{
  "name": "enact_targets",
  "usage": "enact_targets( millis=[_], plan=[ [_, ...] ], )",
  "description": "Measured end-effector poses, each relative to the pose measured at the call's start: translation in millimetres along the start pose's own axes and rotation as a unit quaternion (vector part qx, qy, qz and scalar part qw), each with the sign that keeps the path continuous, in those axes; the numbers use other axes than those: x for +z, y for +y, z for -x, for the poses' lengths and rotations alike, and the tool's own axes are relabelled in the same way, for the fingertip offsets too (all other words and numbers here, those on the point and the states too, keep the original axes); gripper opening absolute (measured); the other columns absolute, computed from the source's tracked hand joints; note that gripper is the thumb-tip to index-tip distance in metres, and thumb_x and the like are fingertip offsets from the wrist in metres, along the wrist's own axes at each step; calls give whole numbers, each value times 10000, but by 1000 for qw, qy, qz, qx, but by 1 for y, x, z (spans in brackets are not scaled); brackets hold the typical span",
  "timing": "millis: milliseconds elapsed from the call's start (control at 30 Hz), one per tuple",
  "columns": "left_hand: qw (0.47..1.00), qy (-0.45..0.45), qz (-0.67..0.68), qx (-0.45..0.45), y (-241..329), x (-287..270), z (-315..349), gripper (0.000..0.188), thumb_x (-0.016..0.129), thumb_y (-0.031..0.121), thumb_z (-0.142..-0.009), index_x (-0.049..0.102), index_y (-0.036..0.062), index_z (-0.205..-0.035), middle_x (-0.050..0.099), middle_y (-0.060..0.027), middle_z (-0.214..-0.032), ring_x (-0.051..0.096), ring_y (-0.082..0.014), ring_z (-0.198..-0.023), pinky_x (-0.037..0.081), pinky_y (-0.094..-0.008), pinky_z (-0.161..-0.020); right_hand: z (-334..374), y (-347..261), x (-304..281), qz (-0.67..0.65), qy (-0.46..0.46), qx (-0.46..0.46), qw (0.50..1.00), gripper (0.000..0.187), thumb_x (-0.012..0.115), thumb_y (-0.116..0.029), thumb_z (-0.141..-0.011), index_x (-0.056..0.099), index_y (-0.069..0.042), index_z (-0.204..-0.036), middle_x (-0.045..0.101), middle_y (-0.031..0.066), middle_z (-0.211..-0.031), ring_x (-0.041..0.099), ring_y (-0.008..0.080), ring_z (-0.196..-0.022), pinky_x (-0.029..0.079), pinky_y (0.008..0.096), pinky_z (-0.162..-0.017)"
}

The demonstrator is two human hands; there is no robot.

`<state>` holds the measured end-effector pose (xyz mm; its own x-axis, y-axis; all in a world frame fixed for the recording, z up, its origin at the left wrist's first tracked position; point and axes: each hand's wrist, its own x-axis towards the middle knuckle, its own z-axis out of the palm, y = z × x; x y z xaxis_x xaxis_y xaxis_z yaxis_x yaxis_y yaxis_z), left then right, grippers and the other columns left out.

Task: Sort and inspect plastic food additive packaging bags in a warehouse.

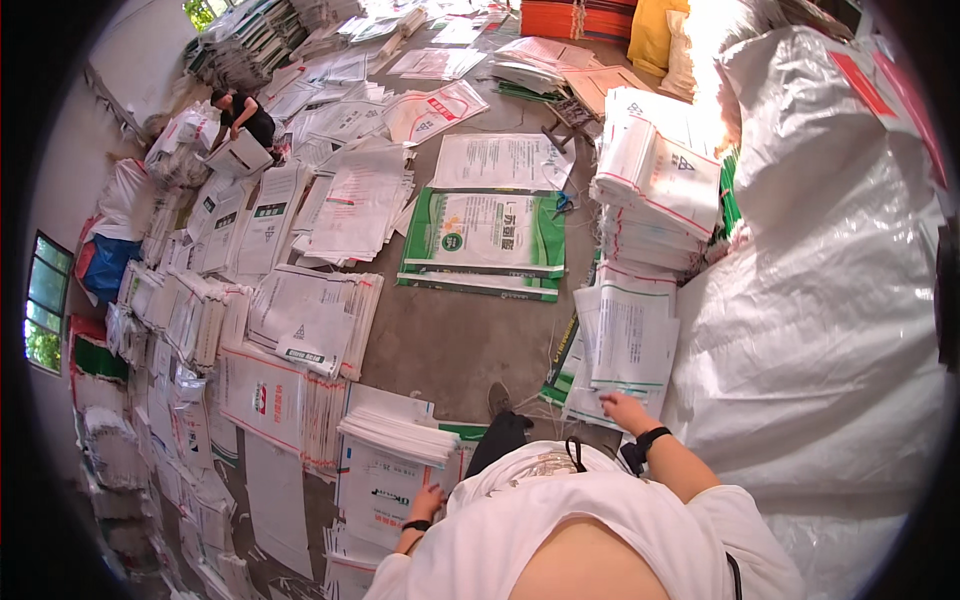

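Note:
My left hand (427, 501), with a dark band on its wrist, is low beside a stack of flat white woven sacks (385, 490). Its fingers look loosely apart at the stack's edge, and I see nothing held in them. My right hand (625, 411) is over the near end of a pile of white sacks with green stripes (630, 335). Its fingers are half bent and apart, with nothing visible in them; whether they touch the top sack I cannot tell. A dark band circles that wrist too.
Green-and-white sacks (485, 232) lie flat on the grey floor (430, 350) ahead, with a blue tool (563, 204) at their right edge. Sack stacks (310, 310) crowd the left. A big white sheet-like bulk (810, 330) rises at right. Another person (245, 120) bends over sacks, far left.

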<state>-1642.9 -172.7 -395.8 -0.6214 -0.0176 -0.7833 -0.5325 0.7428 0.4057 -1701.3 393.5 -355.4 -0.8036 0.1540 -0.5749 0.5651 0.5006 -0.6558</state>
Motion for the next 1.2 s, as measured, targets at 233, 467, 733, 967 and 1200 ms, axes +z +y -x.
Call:
enact_targets(
  millis=[233,467,733,967,1200],
  plan=[
    [983,88,157,24,79,-176,-157,463,561,227,-941,579,7,-1348,715,-139,-1104,709,-196,-931,547,-317,-680,-38,-52,-7,57,16,68,996,399,515,-216,-900,691,-23,-1202,673,226,-1221,618,391,-1171,468,433,-1037],
    [965,108,231,58,237,-238,-248,436,592,171,-926,598,-39,-1308,713,-173,-1095,715,-208,-883,580,-317,-798,-88,-5,-12,29,0,195,980,388,546,-227,-866,729,-62,-1167,679,230,-1193,619,393,-1165,468,432,-1037],
    [996,-13,47,76,328,-248,-289,454,603,262,-934,623,4,-1306,736,-174,-1048,725,-241,-924,552,-345,-857,-231,-56,-58,180,-92,149,968,386,501,-328,-906,744,-94,-1093,693,227,-1124,655,403,-1068,505,485,-966],
    [972,45,223,-53,389,-310,-316,456,592,212,-926,608,-29,-1313,726,-181,-1077,720,-207,-931,549,-320,-835,-443,-202,-189,118,59,23,991,351,515,-232,-911,717,-62,-1143,694,229,-1125,655,401,-1072,508,473,-959],
    [998,-39,26,31,340,-345,-444,489,604,287,-924,627,-29,-1296,710,-167,-1185,694,-255,-1058,522,-341,-922,-564,-343,-269,4,187,-26,982,331,528,-219,-915,697,-47,-1142,696,208,-1140,645,386,-1096,507,434,-968]
  ],
)
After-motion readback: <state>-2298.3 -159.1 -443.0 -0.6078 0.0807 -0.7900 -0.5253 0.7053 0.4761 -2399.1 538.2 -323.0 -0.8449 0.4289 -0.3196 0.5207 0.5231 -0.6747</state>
